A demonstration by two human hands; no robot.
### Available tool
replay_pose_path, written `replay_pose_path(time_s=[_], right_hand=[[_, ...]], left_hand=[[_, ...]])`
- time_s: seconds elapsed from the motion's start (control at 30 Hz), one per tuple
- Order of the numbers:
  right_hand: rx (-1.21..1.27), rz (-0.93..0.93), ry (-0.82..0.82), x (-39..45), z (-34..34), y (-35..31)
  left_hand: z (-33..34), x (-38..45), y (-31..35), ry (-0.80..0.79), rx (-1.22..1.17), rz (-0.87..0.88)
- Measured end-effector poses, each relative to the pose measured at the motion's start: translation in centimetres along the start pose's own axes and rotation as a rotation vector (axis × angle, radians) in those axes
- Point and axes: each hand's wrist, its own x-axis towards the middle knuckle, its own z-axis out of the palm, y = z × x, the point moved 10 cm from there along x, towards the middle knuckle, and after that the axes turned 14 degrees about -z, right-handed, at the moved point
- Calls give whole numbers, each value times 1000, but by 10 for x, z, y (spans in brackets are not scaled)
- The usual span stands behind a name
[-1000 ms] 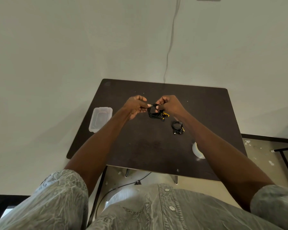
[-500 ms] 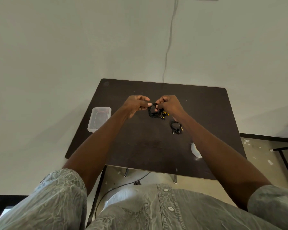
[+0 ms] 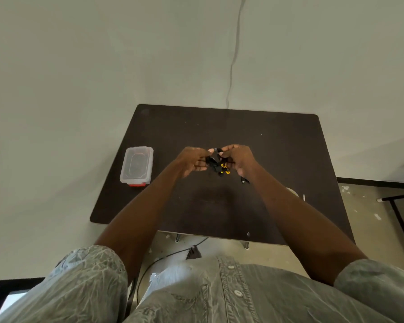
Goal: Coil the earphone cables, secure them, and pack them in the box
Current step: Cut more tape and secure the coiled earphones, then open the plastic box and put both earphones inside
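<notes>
Hands (image 3: 194, 160) (image 3: 239, 158), two, earphone bundle (image 3: 221, 165), one, box (image 3: 137, 165), one

Table (image 3: 219, 206): very dark brown, plain, a few pale specks. Earphone cable bundle (image 3: 216, 163): black, with yellow parts at its lower end. Box (image 3: 137, 165): clear plastic, whitish rim, red showing at its near edge. Wall (image 3: 103, 66): plain off-white with a greenish-grey cast; wall cord (image 3: 233, 54) pale grey. Shirt (image 3: 196, 294): light grey-green, crinkled mottled pattern on the sleeves, pale buttons. Floor (image 3: 371, 217): beige, white flecks.
</notes>
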Motion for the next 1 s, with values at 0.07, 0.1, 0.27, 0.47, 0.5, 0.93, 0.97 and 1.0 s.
replay_pose_path(time_s=[0.07,0.1,0.27,0.47,0.5,0.93,0.97,1.0], right_hand=[[43,84,71,4,-2,24],[58,112,107,6,-3,36],[-14,174,199,14,-3,80],[-51,237,245,24,-20,120],[-80,247,275,24,-24,125],[-413,36,321,-2,-28,99],[-417,3,297,-3,-23,93],[-428,-29,265,-5,-16,89]], left_hand=[[0,13,-12,8,-23,-32],[1,20,-19,17,-34,-44],[-5,56,-52,150,-100,-101],[-18,96,-83,290,-80,-157],[-17,102,-88,285,-74,-159],[-46,51,-71,517,275,75],[-53,41,-70,561,294,106],[-63,27,-69,619,312,142]])
